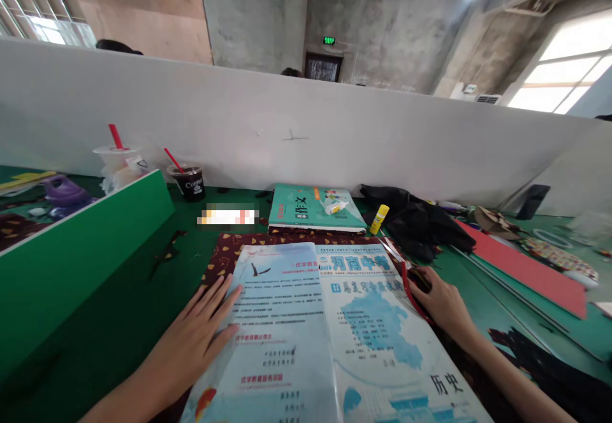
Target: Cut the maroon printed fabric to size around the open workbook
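Observation:
An open book [282,321] with pale blue pages lies on a dark red patterned mat [229,251]. My left hand [198,327] rests on the left edge of its left page, fingers stretched out and holding nothing. At the right page's upper right edge, my right hand [440,302] is closed around the red handles of a pair of scissors [405,283]. The blades point away and to the left, toward a yellow glue stick [379,218]. Part of the handles is hidden by my fingers. Beyond the book lies a green book [306,209], with a small white item [335,207] on it.
A green divider [95,244] stands at the left. Behind it are a purple object [67,197] and a cup with a red straw [119,165]. A coffee cup [187,184] stands by the white partition [229,123]. Black cloth [411,219] and a red board [530,270] lie at right.

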`<state>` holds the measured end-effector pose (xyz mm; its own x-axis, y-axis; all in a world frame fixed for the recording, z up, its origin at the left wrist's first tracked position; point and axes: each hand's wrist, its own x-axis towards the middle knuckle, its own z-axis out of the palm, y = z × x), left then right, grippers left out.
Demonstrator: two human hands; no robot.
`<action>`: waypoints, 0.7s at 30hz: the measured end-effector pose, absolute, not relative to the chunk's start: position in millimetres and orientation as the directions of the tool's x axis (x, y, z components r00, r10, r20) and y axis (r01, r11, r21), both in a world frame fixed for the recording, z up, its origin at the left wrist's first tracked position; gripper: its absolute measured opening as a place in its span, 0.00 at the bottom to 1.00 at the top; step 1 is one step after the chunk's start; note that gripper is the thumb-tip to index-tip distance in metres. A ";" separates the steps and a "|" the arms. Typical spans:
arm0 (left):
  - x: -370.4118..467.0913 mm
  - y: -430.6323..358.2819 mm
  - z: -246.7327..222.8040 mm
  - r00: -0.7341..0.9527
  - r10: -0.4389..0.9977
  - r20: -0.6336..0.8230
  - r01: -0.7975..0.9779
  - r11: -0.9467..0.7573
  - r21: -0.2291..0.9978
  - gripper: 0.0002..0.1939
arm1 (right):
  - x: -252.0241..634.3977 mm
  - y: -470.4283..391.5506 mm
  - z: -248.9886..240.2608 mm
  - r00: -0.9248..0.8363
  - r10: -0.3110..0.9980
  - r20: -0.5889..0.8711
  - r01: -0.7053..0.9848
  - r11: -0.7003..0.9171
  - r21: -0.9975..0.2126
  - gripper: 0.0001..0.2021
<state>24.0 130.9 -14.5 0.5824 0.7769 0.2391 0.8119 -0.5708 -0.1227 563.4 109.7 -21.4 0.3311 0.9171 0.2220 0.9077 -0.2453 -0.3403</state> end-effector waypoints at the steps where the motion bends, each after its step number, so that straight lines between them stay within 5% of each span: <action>1: 24.6 130.5 -14.4 0.581 0.777 0.242 0.813 -0.571 -0.116 0.35 | 564.2 109.5 -21.8 0.330 0.917 0.224 0.911 -0.248 -0.331 0.24; 11: 45.4 128.6 -14.8 0.576 0.763 0.292 0.807 -0.587 -0.058 0.33 | 584.7 107.5 -22.3 0.347 0.899 0.269 0.924 -0.278 -0.265 0.27; 21: 41.0 127.6 21.9 0.502 0.857 0.119 0.829 -0.516 0.215 0.28 | 589.1 101.5 -5.4 0.343 0.900 0.269 0.918 -0.260 -0.299 0.28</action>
